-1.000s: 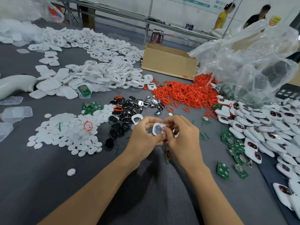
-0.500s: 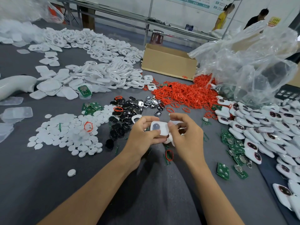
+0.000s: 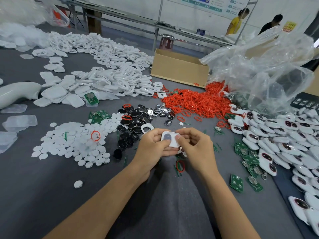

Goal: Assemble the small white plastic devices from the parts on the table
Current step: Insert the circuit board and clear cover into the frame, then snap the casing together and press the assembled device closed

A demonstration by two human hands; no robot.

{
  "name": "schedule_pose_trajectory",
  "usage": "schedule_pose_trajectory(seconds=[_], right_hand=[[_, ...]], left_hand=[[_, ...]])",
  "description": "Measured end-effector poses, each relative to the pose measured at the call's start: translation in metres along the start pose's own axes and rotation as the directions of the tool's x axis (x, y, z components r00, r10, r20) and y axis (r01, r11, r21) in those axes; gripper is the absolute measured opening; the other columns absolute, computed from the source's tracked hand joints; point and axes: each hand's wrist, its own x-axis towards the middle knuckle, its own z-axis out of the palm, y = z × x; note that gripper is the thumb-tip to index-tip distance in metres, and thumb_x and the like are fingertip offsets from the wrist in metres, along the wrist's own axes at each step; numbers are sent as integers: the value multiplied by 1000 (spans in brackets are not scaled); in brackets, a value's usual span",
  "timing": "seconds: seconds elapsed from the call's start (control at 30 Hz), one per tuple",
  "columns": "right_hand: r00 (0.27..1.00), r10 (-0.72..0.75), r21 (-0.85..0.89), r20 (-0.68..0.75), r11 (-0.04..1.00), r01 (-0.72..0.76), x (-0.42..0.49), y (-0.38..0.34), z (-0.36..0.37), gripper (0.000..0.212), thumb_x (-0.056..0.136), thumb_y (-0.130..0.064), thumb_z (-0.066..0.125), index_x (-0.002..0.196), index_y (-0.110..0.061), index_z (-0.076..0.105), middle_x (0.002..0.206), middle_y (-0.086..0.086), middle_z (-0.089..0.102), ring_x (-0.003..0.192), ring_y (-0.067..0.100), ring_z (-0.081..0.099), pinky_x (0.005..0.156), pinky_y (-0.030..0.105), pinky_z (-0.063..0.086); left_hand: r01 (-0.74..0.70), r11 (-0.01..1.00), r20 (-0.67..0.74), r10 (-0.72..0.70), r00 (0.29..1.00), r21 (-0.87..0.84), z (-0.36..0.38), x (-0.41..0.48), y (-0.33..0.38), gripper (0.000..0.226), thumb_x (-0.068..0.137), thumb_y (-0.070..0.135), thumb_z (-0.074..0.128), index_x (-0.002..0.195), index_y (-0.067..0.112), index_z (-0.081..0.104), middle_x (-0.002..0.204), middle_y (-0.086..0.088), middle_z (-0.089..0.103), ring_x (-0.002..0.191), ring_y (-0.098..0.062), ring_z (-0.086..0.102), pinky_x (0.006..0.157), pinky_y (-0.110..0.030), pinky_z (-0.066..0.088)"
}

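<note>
A white device (image 3: 170, 138), with a dark oval showing in its top face, is held just above the table (image 3: 51, 187) in front of the body, between both hands. The left hand (image 3: 153, 144) is curled round its left edge, with the thumb laid on top and the fingers underneath. The right hand (image 3: 195, 145) is closed on the right edge in the same pinch, its thumb tip pressed near the corner. A sliver of white below the right palm may be a second part, but the view there is too crowded to tell. The two-sided grip, thumbs above and fingers below, is judged to suit squeezing shell halves together, so the closing of the casing is probably the step in hand.

The supplies are spread in a fan within reach, so that each part can be taken in turn. White discs (image 3: 72, 142) and black pieces (image 3: 133, 121) lie to the left, red rings (image 3: 195, 102) are heaped ahead, green circuit boards (image 3: 236, 182) are scattered to the right, and white shells (image 3: 107, 80) are piled farther back. Finished devices (image 3: 276, 135) are heaped at the right edge, presumably so that done work is not mixed with stock.
</note>
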Motion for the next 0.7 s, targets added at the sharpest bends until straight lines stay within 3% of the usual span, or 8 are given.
schedule_pose_trajectory(seconds=[0.23,0.37,0.53,0.6,0.67,0.7], right_hand=[[998,-8,4,68,1000,7,-2,-1,2,21,81,6,64,95,-9,69,80,5,69,61,8,56,54,15,47],[997,-9,56,82,998,4,-2,1,2,15,84,-1,66,97,-9,71,80,7,69,63,9,57,53,15,46],[998,-57,4,-2,998,57,1,4,0,14,88,-11,66,97,-20,72,83,-7,71,66,6,56,62,14,44],[994,-81,-86,-70,994,75,2,4,-7,16,88,-10,64,94,-22,72,83,-7,71,68,5,58,63,17,45],[972,-125,-365,-199,930,45,5,11,-26,21,85,-4,62,95,-20,72,89,-2,71,81,14,62,73,30,48],[951,-144,-536,-272,844,-25,7,15,-41,26,81,-1,60,101,-16,71,98,5,71,93,25,61,81,36,47]], left_hand=[[-31,999,-31,31,999,11,0,0,-1,14,94,-7,52,100,2,61,91,-12,73,72,-25,73,61,-25,58],[-3,999,-17,2,1000,-48,-1,1,0,15,93,-8,51,98,2,61,84,-10,74,70,-23,73,58,-24,57],[21,998,-47,-24,999,-60,-3,3,1,16,93,-10,50,100,1,60,90,-12,70,75,-16,72,62,-22,57],[38,998,-56,-41,998,-56,-3,4,1,16,91,-10,52,101,1,59,93,-12,70,78,-17,71,64,-22,58],[44,998,-56,-47,997,-54,-4,4,0,21,89,-13,55,104,0,57,99,-16,67,85,-21,68,68,-24,60],[42,998,-53,-45,998,-49,-4,4,0,24,87,-15,56,106,0,56,101,-17,66,87,-21,67,70,-25,60]])
